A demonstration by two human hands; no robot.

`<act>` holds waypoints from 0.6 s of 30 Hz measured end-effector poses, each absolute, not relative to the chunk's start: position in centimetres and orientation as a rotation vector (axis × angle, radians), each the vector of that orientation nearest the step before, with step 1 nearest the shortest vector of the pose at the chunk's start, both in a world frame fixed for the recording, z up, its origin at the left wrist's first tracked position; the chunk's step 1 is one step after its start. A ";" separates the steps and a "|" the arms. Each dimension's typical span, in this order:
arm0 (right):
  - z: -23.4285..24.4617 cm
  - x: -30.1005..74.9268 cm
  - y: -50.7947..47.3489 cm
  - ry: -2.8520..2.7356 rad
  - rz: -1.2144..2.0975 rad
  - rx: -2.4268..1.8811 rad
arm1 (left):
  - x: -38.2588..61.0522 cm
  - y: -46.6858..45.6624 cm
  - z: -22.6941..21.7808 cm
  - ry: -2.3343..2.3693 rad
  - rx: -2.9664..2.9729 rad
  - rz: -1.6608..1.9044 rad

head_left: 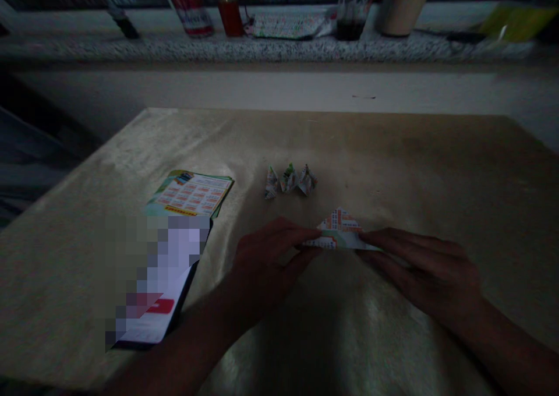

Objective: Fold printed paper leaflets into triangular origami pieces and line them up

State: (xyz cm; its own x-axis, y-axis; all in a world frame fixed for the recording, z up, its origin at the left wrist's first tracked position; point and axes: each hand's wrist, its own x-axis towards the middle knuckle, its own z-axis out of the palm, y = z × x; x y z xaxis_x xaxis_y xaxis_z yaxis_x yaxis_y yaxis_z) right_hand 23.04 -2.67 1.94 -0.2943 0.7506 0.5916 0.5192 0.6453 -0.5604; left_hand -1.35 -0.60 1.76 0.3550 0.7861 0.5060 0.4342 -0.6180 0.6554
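Between my two hands is a folded piece of printed paper [343, 233], its peak pointing away from me and a straight folded edge along the near side. My left hand [273, 262] pinches its left end between thumb and fingers. At the right end, my right hand [430, 268] grips the paper in the same manner. Beyond it stand several small folded paper figures [288, 180] in a row, made of similar printed paper. A stack of printed paper sheets [192, 192] lies to the left, past my left hand.
A phone [174, 291] with a lit, partly pixelated screen lies left of my left forearm on the table [414, 157]. Behind the table, a granite sill [271, 49] carries a pink can [190, 6], a red candle jar [230, 14], a glass of dark liquid [350, 23] and a beige cylinder [404, 6].
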 end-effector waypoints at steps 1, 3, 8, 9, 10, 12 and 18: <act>2.0 23.0 -2.7 -1.989 0.275 -0.973 | -1.3 -0.6 1.7 1.064 2.256 1.179; 2.1 23.0 -2.6 -2.028 0.184 -0.946 | -1.4 -0.6 1.7 1.053 2.314 1.215; 2.4 23.1 -2.8 -2.101 0.017 -0.951 | -1.6 -0.6 1.8 0.995 2.367 1.258; 2.5 23.1 -2.8 -2.115 0.010 -0.958 | -1.7 -0.6 1.9 1.001 2.375 1.249; 2.5 23.1 -2.8 -2.127 0.010 -0.962 | -1.7 -0.5 1.9 1.010 2.384 1.241; 2.5 23.1 -2.7 -2.144 0.023 -0.969 | -1.8 -0.5 2.0 1.033 2.399 1.225; 2.3 23.1 -2.4 -2.159 0.048 -0.958 | -1.9 -0.4 2.2 1.082 2.349 1.153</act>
